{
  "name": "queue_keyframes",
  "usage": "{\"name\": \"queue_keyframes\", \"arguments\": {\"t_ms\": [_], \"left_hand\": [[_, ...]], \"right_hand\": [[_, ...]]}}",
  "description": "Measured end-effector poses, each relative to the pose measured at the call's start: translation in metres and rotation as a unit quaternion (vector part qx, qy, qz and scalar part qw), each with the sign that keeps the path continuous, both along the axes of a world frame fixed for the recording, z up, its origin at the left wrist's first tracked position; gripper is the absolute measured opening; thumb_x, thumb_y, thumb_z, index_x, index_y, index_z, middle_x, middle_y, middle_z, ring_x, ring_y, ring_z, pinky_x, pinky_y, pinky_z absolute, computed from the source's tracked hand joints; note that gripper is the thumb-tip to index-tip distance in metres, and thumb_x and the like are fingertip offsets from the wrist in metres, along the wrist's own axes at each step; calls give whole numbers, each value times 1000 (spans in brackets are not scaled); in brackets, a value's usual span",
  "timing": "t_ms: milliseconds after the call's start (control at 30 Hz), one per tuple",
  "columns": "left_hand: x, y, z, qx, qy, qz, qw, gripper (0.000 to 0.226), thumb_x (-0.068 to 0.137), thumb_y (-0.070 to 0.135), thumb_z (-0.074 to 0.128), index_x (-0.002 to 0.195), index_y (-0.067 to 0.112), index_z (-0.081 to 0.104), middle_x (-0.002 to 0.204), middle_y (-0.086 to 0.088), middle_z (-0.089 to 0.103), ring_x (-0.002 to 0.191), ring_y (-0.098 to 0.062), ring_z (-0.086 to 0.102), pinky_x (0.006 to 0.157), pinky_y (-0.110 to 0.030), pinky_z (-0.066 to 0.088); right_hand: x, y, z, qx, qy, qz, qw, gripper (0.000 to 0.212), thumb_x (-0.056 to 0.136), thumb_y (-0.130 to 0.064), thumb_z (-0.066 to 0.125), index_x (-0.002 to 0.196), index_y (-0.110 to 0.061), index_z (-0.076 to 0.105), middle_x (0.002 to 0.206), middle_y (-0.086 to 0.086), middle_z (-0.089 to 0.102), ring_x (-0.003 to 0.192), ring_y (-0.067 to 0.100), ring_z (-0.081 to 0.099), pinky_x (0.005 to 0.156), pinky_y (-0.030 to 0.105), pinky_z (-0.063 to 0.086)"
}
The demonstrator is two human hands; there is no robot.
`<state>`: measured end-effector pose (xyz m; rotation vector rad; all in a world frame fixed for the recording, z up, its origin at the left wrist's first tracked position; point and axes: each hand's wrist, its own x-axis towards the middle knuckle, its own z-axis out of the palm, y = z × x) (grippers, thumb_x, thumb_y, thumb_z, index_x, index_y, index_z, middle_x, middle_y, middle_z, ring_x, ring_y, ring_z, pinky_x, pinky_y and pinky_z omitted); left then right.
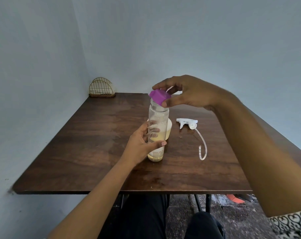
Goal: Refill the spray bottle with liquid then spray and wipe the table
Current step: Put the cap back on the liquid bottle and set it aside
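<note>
A tall clear bottle [158, 116] stands upright on the dark wooden table [87, 149], with a little yellowish liquid at its bottom. My left hand [143, 144] is wrapped around its lower half. My right hand [184, 92] pinches a purple cap [159, 97], tilted at the bottle's open neck. A white spray trigger head [188, 123] with a curved dip tube [204, 147] lies on the table to the right of the bottle. Just behind the bottle stands a cream-coloured container [169, 131], mostly hidden.
A gold wire napkin holder [101, 88] stands at the table's far left corner against the blue wall. The table's front edge is near my knees, above black metal legs. An orange object [236, 199] lies on the floor at the right.
</note>
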<state>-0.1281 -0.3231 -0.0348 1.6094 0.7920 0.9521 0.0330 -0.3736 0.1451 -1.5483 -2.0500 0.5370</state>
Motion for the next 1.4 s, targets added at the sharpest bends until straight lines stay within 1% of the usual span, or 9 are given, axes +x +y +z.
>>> {"name": "queue_keyframes", "arguments": {"t_ms": [267,400,533,633,767,867,1100,1267,1400], "left_hand": [[-1,1,-2,-2,5,-10,1000,74,66,18,86,131,25,52,119,0,67,111,-13,64,100,-41,50],[-1,0,-1,-3,2,-5,1000,76,62,23,87,130,22,53,119,-1,67,111,-14,64,99,-42,50],[-2,0,1,-2,8,-7,1000,83,56,34,86,131,23,52,118,1,67,112,-15,63,100,-43,50],[-2,0,2,3,17,-6,1000,84,55,38,86,131,26,52,117,3,67,111,-15,64,99,-43,50],[-2,0,2,7,19,-5,1000,76,64,24,86,131,25,52,117,3,68,109,-13,65,99,-43,50],[-2,-1,3,1,16,-9,1000,80,61,28,87,132,23,51,119,2,67,111,-14,64,100,-43,49],[-2,-2,4,0,16,-4,1000,79,62,25,87,132,22,52,118,1,67,112,-15,64,100,-43,49],[-2,-1,4,-7,10,-9,1000,73,68,11,84,132,20,51,119,1,67,112,-13,63,100,-40,49],[-2,0,3,-8,7,-7,1000,73,67,13,84,132,21,52,119,1,67,111,-12,64,99,-39,50]], "right_hand": [[-19,13,32,-75,-222,74,969,47,78,-18,74,122,-26,61,112,-12,59,103,11,58,85,21,44],[-29,20,33,-29,-299,-21,954,47,69,-58,71,85,-14,69,75,0,70,61,10,66,63,22,47],[-40,23,15,81,-372,-165,910,74,75,-79,40,53,-9,42,56,4,47,53,16,45,58,27,35],[-22,22,21,97,-287,-152,941,71,80,-74,37,66,-7,54,70,5,57,69,20,53,58,27,34],[-1,10,32,-61,-191,98,975,35,87,-32,64,122,-35,58,124,-20,55,113,0,51,86,14,41],[-3,14,29,-75,-196,113,971,42,84,-22,68,123,-35,57,114,-26,55,106,4,54,83,12,42],[-35,21,8,107,-386,-117,909,70,76,-80,34,77,-14,56,68,-1,51,65,16,49,57,27,31],[-14,12,26,5,-206,47,977,37,95,-47,41,123,-28,55,120,-11,56,108,9,52,83,22,38],[-7,15,25,-54,-222,110,967,36,89,-29,61,125,-32,56,121,-16,56,105,9,54,86,17,44]]}}
